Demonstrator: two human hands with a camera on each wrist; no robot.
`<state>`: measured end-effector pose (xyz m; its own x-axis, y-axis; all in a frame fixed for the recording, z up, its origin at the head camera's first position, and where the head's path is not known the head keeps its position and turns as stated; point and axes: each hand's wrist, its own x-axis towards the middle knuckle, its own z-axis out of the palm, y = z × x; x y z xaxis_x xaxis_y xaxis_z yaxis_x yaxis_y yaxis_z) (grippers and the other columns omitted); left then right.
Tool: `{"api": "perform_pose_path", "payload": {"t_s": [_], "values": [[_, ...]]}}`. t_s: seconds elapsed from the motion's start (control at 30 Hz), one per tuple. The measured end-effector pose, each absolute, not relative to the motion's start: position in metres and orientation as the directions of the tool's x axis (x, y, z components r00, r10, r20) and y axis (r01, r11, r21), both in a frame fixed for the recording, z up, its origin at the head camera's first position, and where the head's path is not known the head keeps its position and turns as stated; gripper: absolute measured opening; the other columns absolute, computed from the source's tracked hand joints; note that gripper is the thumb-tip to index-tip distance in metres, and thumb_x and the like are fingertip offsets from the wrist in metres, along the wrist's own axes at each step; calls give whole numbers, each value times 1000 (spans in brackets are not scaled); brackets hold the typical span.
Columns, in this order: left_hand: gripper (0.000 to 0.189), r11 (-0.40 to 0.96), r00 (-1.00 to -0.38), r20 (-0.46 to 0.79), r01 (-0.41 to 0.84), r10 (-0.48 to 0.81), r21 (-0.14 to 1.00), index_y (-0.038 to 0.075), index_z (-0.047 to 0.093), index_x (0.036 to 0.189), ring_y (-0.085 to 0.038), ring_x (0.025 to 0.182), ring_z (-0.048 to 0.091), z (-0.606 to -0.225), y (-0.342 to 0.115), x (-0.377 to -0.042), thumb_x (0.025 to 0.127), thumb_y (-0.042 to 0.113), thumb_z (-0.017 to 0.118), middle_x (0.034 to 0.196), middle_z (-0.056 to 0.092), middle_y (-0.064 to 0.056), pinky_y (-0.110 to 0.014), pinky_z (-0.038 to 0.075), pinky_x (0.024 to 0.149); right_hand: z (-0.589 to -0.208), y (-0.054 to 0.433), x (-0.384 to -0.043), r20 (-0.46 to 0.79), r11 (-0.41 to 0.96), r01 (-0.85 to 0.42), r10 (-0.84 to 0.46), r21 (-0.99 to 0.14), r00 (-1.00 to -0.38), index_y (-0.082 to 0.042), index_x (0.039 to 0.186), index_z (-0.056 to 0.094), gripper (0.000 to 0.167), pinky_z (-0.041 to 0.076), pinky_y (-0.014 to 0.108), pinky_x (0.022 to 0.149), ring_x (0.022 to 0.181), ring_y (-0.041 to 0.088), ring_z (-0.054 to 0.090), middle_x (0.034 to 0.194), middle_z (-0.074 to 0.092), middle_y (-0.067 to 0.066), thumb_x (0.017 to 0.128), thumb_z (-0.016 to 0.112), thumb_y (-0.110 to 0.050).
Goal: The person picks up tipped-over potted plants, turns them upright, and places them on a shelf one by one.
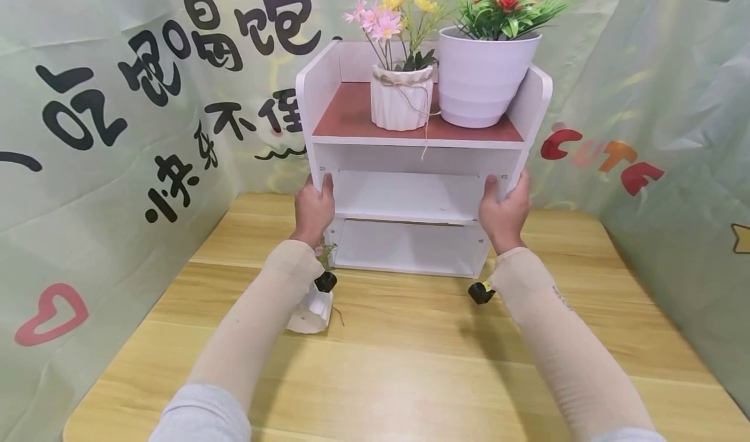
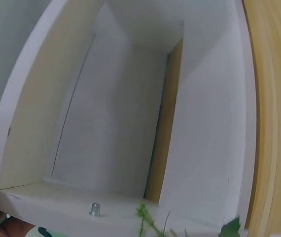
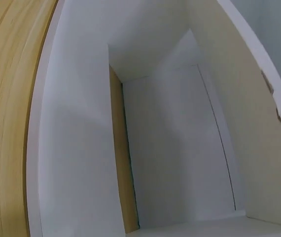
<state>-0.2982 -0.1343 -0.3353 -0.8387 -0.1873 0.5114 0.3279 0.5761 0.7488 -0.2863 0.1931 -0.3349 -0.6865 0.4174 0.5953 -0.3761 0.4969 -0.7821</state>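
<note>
A pale green, creased fabric backdrop (image 1: 111, 2) fills the upper left and both sides of the frame, printed with bold black Chinese lettering (image 1: 288, 24), a pink-red heart outline (image 1: 81, 310) at lower left and multicoloured "CUTE" letters (image 1: 618, 154) at right. Across the lower frame spreads a yellow wood-grain table (image 1: 387, 377), with a small white flowerpot (image 1: 310, 315), partly hidden, left of centre.

The left hand (image 1: 314, 211) and right hand (image 1: 505, 214) grip a white shelf (image 1: 407, 194).
</note>
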Motion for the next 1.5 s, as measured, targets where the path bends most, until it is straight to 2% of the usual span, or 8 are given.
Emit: {"api": "perform_pose_path", "payload": {"t_s": [0.2, 0.43, 0.67, 0.9, 1.13, 1.3, 1.4, 1.5], "values": [[43, 562, -862, 480, 319, -162, 763, -4, 51, 128, -38, 100, 64, -332, -138, -296, 104, 31, 43, 112, 64, -25, -49, 52, 83, -337, 195, -289, 636, 554, -380, 397, -741, -662, 6, 122, 48, 36, 48, 53, 88, 103, 40, 60, 110, 60, 27, 99, 52, -21], [43, 542, -904, 413, 293, -110, 787, -4, 44, 134, -40, 108, 60, -330, -142, -290, 101, 24, 45, 119, 60, -26, -51, 48, 90, -343, 195, -288, 662, 534, -434, 371, -726, -651, 6, 130, 44, 43, 49, 51, 90, 108, 38, 60, 116, 60, 27, 102, 48, -25], [49, 566, -930, 363, 270, -56, 779, 4, 38, 144, -37, 115, 56, -333, -147, -275, 99, 22, 45, 129, 57, -22, -50, 46, 94, -345, 195, -286, 665, 539, -438, 354, -720, -658, 5, 134, 41, 45, 47, 52, 93, 113, 37, 57, 121, 57, 26, 103, 45, -27], [63, 525, -975, 222, 200, 21, 828, 8, 24, 151, -38, 126, 48, -335, -154, -261, 97, 21, 53, 146, 42, -21, -47, 45, 97, -345, 195, -286, 662, 535, -439, 348, -722, -664, 4, 135, 39, 45, 47, 51, 93, 114, 36, 57, 122, 57, 24, 103, 45, -27], [74, 688, -997, 68, 78, 42, 721, 11, 15, 154, -44, 130, 40, -341, -156, -245, 96, 29, 58, 148, 38, -23, -57, 33, 104, -343, 197, -287, 674, 539, -455, 328, -709, -662, 4, 136, 38, 47, 48, 51, 93, 115, 35, 57, 124, 56, 24, 103, 44, -28], [68, 729, -995, 77, 102, 68, 677, 9, 29, 149, -40, 122, 49, -346, -154, -233, 93, 26, 63, 137, 49, -21, -57, 40, 98, -342, 198, -286, 664, 546, -438, 331, -714, -670, 3, 136, 38, 47, 48, 52, 92, 114, 36, 58, 124, 56, 24, 103, 44, -29], [69, 765, -996, 59, 86, 63, 638, 8, 31, 149, -42, 125, 43, -349, -156, -225, 92, 29, 64, 140, 45, -20, -62, 38, 96, -343, 199, -286, 647, 541, -422, 336, -728, -685, 2, 136, 37, 47, 48, 51, 92, 113, 36, 58, 123, 56, 23, 103, 45, -30], [82, 809, -999, -18, 18, 35, 587, 8, 20, 153, -48, 131, 33, -355, -158, -217, 91, 40, 64, 149, 31, -24, -68, 33, 96, -344, 199, -286, 635, 538, -415, 328, -734, -699, 1, 137, 36, 47, 48, 51, 92, 114, 35, 57, 124, 56, 22, 103, 44, -30]]}}
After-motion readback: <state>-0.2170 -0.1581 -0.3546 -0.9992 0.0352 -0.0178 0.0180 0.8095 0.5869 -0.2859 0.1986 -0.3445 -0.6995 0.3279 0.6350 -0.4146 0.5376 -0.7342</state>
